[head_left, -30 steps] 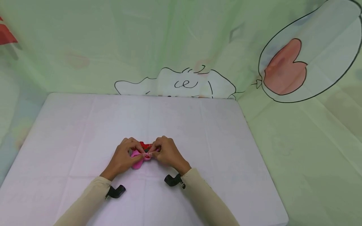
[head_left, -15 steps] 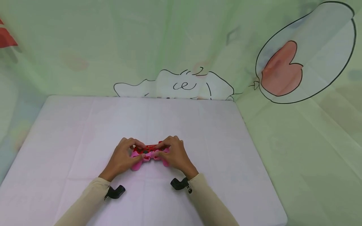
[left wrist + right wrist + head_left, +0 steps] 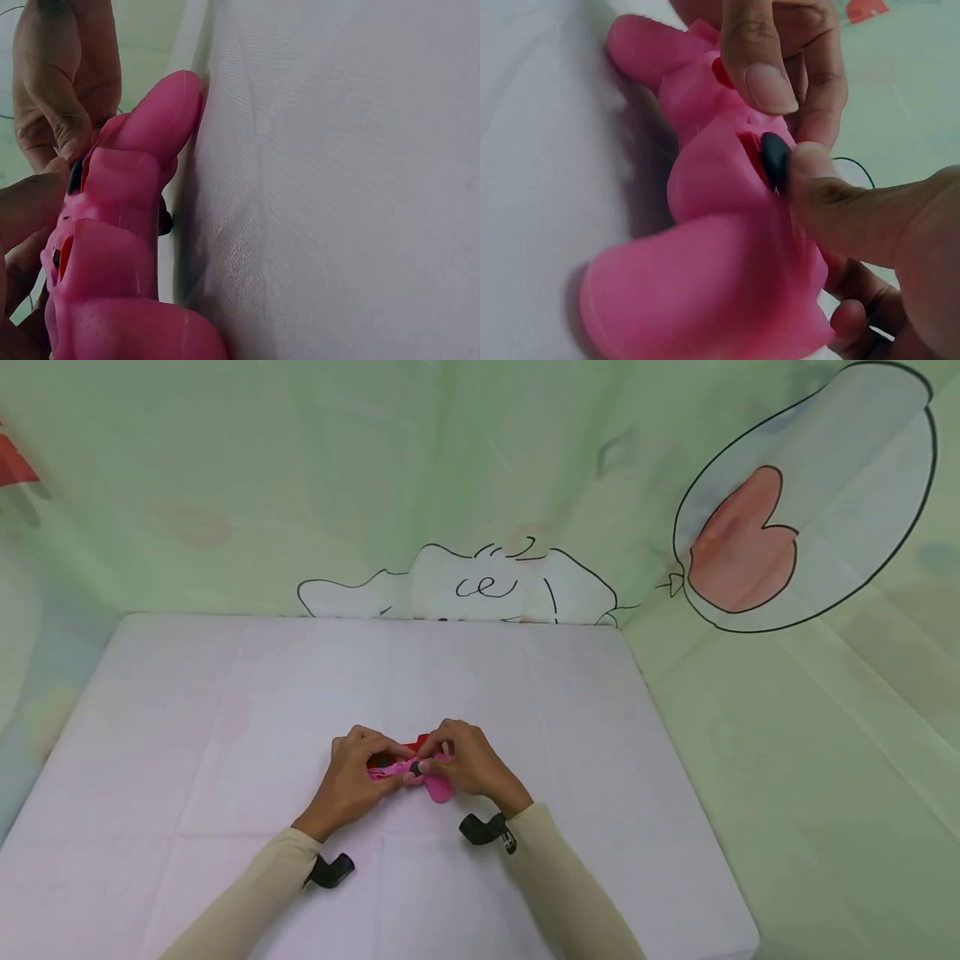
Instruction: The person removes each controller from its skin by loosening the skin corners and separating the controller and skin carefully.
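A red game controller lies on the table, mostly wrapped in a pink silicone cover. My left hand pinches the cover near the controller's middle, thumb in front and fingers behind. From the other side, my right hand grips the cover, its thumb against a black thumbstick. That stick pokes through a hole in the cover, with some red shell showing beside it. Another opening shows red in the left wrist view. Both hands hide much of the controller's top.
A white cloth-covered table lies under the hands. Green printed curtains stand behind it and at the sides. Black wrist cameras sit at the cuffs of beige sleeves.
First both hands work near the left stick. The right hand shifts to the controller's right side, then the left hand moves right to join it, uncovering the right handle and hiding the left one.
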`<act>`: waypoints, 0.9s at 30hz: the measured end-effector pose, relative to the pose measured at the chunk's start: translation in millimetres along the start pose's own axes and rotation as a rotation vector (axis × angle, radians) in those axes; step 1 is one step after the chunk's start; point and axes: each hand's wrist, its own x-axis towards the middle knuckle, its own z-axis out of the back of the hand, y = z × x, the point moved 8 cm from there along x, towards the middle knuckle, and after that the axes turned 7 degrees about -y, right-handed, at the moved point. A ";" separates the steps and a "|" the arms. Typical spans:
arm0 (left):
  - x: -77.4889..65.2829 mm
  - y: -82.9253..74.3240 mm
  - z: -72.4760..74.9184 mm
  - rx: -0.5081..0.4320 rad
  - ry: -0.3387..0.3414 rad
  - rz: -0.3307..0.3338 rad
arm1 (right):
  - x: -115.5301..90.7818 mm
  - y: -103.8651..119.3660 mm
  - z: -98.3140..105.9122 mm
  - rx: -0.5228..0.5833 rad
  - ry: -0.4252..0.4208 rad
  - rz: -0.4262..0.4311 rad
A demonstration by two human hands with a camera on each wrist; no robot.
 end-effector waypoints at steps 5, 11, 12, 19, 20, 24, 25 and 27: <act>1.5 1.5 -0.8 -0.004 -0.014 0.011 | 4.2 -0.4 -7.3 0.085 0.077 -0.031; 3.9 5.8 -4.7 0.009 -0.003 0.047 | 7.7 12.6 -11.6 -0.121 0.105 -0.003; 4.1 6.4 -5.2 0.008 -0.003 0.051 | 7.9 14.6 -12.0 -0.163 0.100 0.004; 5.3 4.9 -6.8 0.061 -0.008 0.022 | 4.0 11.8 -13.6 -0.103 0.075 -0.065; 5.4 4.4 -6.9 0.070 -0.008 0.016 | 3.3 9.5 -13.7 -0.069 0.073 -0.080; 5.1 3.8 -7.0 0.085 0.003 0.004 | -0.1 4.2 -13.4 0.058 0.080 -0.120; 4.8 4.1 -6.8 0.080 0.005 0.006 | -1.0 3.7 -13.3 0.078 0.086 -0.120; 4.0 4.7 -6.2 0.070 0.006 0.008 | -2.9 3.3 -13.2 0.106 0.103 -0.108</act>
